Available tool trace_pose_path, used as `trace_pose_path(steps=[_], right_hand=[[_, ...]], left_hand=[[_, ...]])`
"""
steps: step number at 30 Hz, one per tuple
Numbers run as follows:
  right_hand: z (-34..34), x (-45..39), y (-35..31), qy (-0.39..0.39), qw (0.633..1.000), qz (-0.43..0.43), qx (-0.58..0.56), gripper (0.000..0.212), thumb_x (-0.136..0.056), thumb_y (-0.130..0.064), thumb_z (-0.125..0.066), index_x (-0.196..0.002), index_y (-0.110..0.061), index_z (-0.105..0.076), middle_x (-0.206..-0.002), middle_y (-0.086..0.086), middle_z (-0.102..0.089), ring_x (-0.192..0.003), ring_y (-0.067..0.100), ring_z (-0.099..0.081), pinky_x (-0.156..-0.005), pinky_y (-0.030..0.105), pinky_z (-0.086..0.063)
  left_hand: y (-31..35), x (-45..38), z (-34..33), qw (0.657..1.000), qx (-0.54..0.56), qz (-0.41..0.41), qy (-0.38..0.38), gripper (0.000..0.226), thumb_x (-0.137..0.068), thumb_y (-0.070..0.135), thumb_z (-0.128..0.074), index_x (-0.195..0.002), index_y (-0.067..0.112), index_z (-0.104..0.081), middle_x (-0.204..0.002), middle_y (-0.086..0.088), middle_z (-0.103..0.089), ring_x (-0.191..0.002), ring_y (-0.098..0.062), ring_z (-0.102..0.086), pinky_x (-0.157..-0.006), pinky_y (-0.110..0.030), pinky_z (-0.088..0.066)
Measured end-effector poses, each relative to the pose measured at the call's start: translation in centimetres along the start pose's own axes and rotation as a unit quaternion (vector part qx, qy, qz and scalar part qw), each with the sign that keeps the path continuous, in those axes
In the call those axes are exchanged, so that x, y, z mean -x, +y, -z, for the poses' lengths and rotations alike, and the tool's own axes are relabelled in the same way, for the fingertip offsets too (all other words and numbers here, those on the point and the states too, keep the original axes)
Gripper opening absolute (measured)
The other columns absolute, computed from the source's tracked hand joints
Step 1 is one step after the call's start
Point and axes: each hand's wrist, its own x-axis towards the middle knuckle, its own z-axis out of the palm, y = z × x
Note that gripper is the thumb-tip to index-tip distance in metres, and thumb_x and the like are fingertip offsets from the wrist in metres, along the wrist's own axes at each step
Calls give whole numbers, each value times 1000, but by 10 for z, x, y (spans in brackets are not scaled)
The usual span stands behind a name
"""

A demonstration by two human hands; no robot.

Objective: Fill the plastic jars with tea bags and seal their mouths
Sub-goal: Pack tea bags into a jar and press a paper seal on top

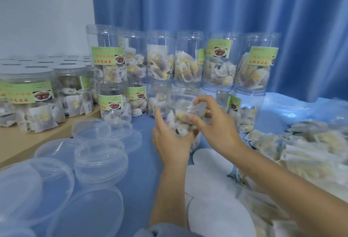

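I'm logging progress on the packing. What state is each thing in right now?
Held jar: open, part filled, gripped by both hands.
Left hand: under the jar.
Right hand: on the jar's side.
Stacked jars: open, part filled.
Sealed jars: lidded, on the shelf.
Lids: loose, unused.
Seal discs: loose.
Tea bags: heaped, unpacked.

Both forearms, bare, reach forward from the lower edge of the view and converge toward the centre. The left hand (172, 138) is held palm inward, its index finger extended upward and its thumb pointing right. The right hand (214, 123) arches from the right, wrist raised, fingers curled downward, thumb pointing left. The 2 hands lie close together, thumbs nearly meeting.
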Motion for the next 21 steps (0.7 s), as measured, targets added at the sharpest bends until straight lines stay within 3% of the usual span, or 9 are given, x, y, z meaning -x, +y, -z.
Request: trace_pose_path(steps=[4,7,10,13,15,17,19,21], right_hand=[[24,3,13,52,990,-71,-112,38,-89,-22,-63,-115,-33,-39,-90,-11,-60,-82,8,-64,-77,27,-54],[46,7,28,35,985,-127,-110,24,-88,-17,-63,-107,-25,-49,-89,-5,-63,-80,17,-65,-76,38,-57],[69,13,42,-97,980,-132,115,5,-87,-22,-60,-86,-26,-59,-85,-3,-64,-79,19,-63,-72,31,-53],[82,16,49,-274,889,-159,332,21,-82,-34,-62,-87,-15,-69,-88,-2,-64,-86,17,-60,-72,28,-50],[86,21,47,-332,845,-187,375,26,-77,-39,-68,-72,-14,-63,-73,-1,-59,-67,15,-57,-54,23,-43],[90,22,44,-365,835,-228,344,31,-70,-42,-73,-68,-14,-61,-65,-1,-58,-47,11,-52,-42,16,-36],[96,20,40,-391,827,-251,318,32,-68,-40,-75,-85,-14,-67,-81,2,-66,-53,13,-59,-46,15,-41],[99,18,41,-398,817,-221,354,19,-70,-26,-72,-78,-12,-63,-76,4,-62,-63,20,-57,-52,20,-40]], left_hand=[[-1,8,-6,998,46,-15,-40,99,-63,32,-85,-144,36,-28,-134,0,-52,-123,-21,-50,-101,-43,-43],[-4,15,-8,995,60,-58,-47,96,-65,21,-85,-141,44,-31,-139,4,-49,-127,-17,-47,-104,-41,-42],[-6,20,-9,991,48,-110,-54,94,-66,15,-83,-125,61,-27,-134,17,-47,-128,-13,-45,-104,-33,-41],[-8,21,-8,988,29,-144,-53,93,-68,15,-82,-123,65,-26,-129,29,-42,-126,-8,-45,-99,-25,-40],[-10,20,-7,988,35,-144,-46,92,-67,15,-82,-123,64,-27,-132,30,-41,-128,-7,-44,-102,-27,-40],[-12,19,-6,988,38,-146,-41,93,-66,15,-82,-124,64,-28,-126,40,-37,-127,-5,-44,-99,-26,-41],[-13,18,-6,987,38,-153,-41,93,-65,15,-82,-125,62,-28,-118,49,-35,-125,-1,-43,-97,-23,-39],[-14,18,-6,986,31,-158,-42,94,-65,15,-82,-125,62,-28,-113,53,-35,-120,4,-43,-93,-18,-38]])
